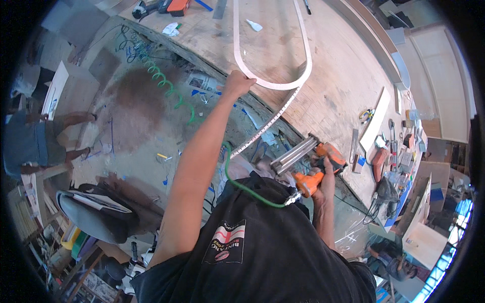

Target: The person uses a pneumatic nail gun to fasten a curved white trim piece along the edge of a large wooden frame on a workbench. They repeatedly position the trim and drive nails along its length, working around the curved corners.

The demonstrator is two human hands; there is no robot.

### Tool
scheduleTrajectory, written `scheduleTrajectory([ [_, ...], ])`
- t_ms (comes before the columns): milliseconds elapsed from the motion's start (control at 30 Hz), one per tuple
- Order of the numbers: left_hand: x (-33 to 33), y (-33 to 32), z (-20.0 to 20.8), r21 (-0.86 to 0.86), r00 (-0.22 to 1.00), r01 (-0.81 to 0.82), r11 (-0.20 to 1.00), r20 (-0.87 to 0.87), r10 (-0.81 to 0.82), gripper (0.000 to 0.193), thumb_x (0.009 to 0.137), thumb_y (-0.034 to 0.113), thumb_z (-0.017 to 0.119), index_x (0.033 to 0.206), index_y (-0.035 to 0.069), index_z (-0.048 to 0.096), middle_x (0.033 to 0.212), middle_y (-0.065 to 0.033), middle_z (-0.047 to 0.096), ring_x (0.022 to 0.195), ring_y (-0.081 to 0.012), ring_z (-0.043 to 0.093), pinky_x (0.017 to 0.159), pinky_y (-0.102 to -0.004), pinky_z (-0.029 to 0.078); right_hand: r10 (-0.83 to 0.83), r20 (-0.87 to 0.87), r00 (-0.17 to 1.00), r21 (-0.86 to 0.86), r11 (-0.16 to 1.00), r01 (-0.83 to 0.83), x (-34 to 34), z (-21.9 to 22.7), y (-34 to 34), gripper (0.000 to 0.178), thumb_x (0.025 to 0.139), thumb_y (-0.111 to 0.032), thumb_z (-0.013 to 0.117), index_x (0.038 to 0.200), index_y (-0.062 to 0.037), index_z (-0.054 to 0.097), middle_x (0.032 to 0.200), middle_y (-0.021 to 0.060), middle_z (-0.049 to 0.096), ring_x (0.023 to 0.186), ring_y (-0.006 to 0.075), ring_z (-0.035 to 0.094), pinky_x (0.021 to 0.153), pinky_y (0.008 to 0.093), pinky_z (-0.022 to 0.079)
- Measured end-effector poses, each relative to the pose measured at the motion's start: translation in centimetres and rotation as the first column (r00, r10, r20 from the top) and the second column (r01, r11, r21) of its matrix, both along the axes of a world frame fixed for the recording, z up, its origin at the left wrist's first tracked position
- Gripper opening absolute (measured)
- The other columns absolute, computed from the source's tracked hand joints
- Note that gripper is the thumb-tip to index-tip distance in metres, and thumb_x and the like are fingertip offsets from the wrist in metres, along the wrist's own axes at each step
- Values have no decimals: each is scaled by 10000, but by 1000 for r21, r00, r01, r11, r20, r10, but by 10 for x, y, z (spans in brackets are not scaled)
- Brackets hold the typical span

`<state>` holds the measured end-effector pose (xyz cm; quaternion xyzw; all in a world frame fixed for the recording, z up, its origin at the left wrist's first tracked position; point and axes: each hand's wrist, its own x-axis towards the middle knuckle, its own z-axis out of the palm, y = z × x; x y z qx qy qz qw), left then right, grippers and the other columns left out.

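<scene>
Left hand (236, 83) stretched out, fingers curled onto inner edge of curved pale wood strip (273, 83); exact pinch hard to make out, fingertips hidden under knuckles. Strip lying flat as long U-shaped loop on plywood tabletop (333, 86), closed bend nearest the body, open ends cut off at top rim of frame. Thin notched strip (268, 126) running diagonally from bend down along tabletop edge, lower end lost behind the forearm.

Right hand (323, 177) clenched on orange nail gun (308, 169), gun low at near tabletop edge, silver magazine pointing up-left. Nose of gun and trigger finger not visible. Green air hose (242, 184) looping from gun handle across black shirt, then coiled on floor (131, 101) upper left; link between the two stretches hidden by arm.

Clutter of hand tools (394, 151) along right tabletop edge, too small and warped to tell apart. Orange power tool (177, 6) at far top, partly cut off. Another person's legs (60, 136) at left, upper body out of frame. Seated person (389, 255) lower right, mostly blurred by rim.
</scene>
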<state>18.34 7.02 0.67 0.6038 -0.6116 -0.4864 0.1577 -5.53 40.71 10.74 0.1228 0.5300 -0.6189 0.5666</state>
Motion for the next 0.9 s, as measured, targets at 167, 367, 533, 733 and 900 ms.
scheduleTrajectory([
  [167, -7, 5, 3, -82, 998, 11, 997, 62, -5, 385, 882, 345, 829, 1081, 15, 809, 1058, -202, 794, 1018, -355, 764, 887, -445, 578, -71, -195, 978, 123, 988, 96, 1, -36, 44, 355, 1039, -269, 671, 1275, -18, 583, 952, 109, 666, 653, 193, 596, 568, 361, 528],
  [367, -26, 35, 20, -275, 892, -230, 933, 323, 315, 608, 895, 323, 821, 1381, 43, 585, 1490, -206, 556, 1387, -376, 547, 1115, -627, 406, -293, -268, 918, 66, 945, 321, -42, -95, 101, 319, 1027, -209, 690, 1267, -30, 579, 1004, 93, 665, 662, 202, 607, 551, 364, 543],
  [533, -37, 39, -2, -721, 938, 166, 672, 326, 119, 628, 907, 283, 799, 1434, 95, 515, 1510, -142, 515, 1425, -358, 501, 1187, -680, 286, -355, -588, 727, -4, 900, 436, -66, -91, 128, 307, 1018, -178, 702, 1249, -19, 576, 995, 71, 661, 634, 173, 612, 514, 311, 521],
  [733, -94, 45, -4, -487, 829, 510, 709, 498, -254, 902, 872, 699, 698, 1568, 165, 484, 1642, -146, 466, 1473, -358, 486, 1215, -680, 262, -434, -687, 583, -62, 834, 548, -96, -93, 177, 253, 1010, -191, 729, 1142, -5, 619, 897, 36, 654, 546, 143, 597, 475, 305, 505],
  [900, -119, 46, 24, -372, 760, 562, 738, 585, -284, 945, 796, 678, 769, 1551, 175, 506, 1635, -156, 476, 1467, -356, 493, 1192, -689, 298, -480, -578, 660, 32, 795, 606, -83, -111, 203, 230, 1016, -196, 721, 1107, -1, 639, 903, 57, 651, 637, 156, 628, 522, 324, 532],
])
